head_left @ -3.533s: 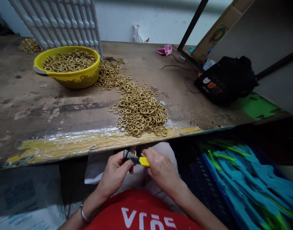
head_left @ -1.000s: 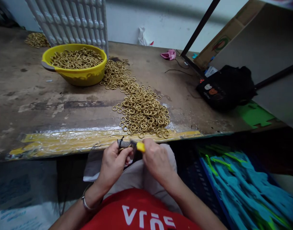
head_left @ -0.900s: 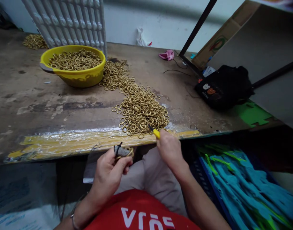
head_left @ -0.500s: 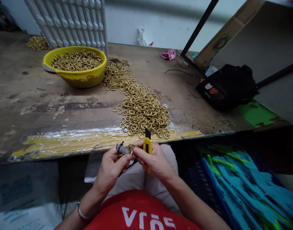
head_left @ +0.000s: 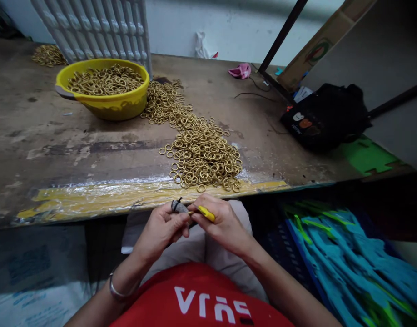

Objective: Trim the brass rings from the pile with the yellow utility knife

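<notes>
My right hand (head_left: pixel 226 224) is closed around a yellow utility knife (head_left: pixel 207 213), tilted toward my left hand. My left hand (head_left: pixel 161 228) pinches a brass-coloured ring (head_left: pixel 190 212), seen edge-on between the two hands. A grey wrap (head_left: pixel 180 207) tied with black covers a finger of that hand. The blade is hard to make out where the fingertips meet. Just beyond my hands, a heap of loose rings (head_left: pixel 208 154) spreads over the worktable (head_left: pixel 120 165) up to its taped front edge.
A yellow basin (head_left: pixel 116 106) full of rings stands at the back left, with another small heap (head_left: pixel 48 55) behind it. A black bag (head_left: pixel 326 118) lies at the right. Below the table on that side, a blue crate (head_left: pixel 305 268) holds turquoise pieces.
The utility knife has gone from upright to tilted down toward the ring. My hands have drawn close together, and the ring has turned edge-on.
</notes>
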The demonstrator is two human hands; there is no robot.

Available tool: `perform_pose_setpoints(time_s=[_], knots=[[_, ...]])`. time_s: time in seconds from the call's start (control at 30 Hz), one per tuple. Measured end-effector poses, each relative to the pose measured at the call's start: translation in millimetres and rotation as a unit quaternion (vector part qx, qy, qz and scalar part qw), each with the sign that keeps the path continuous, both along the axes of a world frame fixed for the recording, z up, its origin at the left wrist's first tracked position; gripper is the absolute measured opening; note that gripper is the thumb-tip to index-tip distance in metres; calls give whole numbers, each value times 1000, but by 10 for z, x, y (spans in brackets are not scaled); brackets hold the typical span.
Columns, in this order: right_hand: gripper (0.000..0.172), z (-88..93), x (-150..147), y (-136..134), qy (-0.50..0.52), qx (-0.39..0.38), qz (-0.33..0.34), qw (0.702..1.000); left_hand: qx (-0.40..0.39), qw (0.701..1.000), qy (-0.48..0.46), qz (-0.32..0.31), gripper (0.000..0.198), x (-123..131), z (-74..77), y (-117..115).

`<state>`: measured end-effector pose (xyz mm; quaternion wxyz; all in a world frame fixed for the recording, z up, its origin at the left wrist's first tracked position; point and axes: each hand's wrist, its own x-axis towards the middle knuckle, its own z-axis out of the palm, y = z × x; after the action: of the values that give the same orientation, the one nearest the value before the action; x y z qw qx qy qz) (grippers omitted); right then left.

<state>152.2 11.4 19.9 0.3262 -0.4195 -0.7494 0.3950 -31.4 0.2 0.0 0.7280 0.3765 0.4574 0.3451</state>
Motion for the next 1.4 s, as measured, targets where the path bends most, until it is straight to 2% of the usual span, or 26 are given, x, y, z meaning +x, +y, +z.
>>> perform_pose_setpoints(time_s=[0.13,0.33,0.57,0.7,0.83,0.9,1.0,1.1,1.2,1.27,1.33,1.4], knots=[[9,-31,7,-69,-4,0,-26,1000,-18,999,-35,-9,29,22,-43,-16],[38,-88,58,-247,-170,2,-84,982,-8,999,-18,46,30,66,-81,-88],[34,-118,-33,-324,-295,4,-90,951,26,997,4,72,26,147,-155,-127],[28,-163,27,-238,-361,24,-94,927,82,990,89,66,16,112,-10,-175],[19,-199,273,-35,-454,14,-196,869,190,970,151,0,16,27,176,-231],[15,-202,330,56,-421,47,-204,882,162,979,121,-20,16,6,149,-217],[10,-230,225,154,-366,91,-155,913,80,996,44,-1,25,18,-36,-154],[6,-319,23,246,-394,84,-142,904,12,999,-26,45,27,30,-196,-102],[9,-413,-80,347,-435,59,-144,887,-40,992,-93,73,28,-10,-222,-76],[8,-433,-70,397,-434,42,-141,889,-82,984,-143,66,30,-52,-215,-56],[10,-405,-26,412,-383,31,-136,913,-128,973,-185,55,33,-79,-232,-32],[16,-340,19,387,-272,5,-121,955,-153,968,-194,53,35,-78,-275,-6]])
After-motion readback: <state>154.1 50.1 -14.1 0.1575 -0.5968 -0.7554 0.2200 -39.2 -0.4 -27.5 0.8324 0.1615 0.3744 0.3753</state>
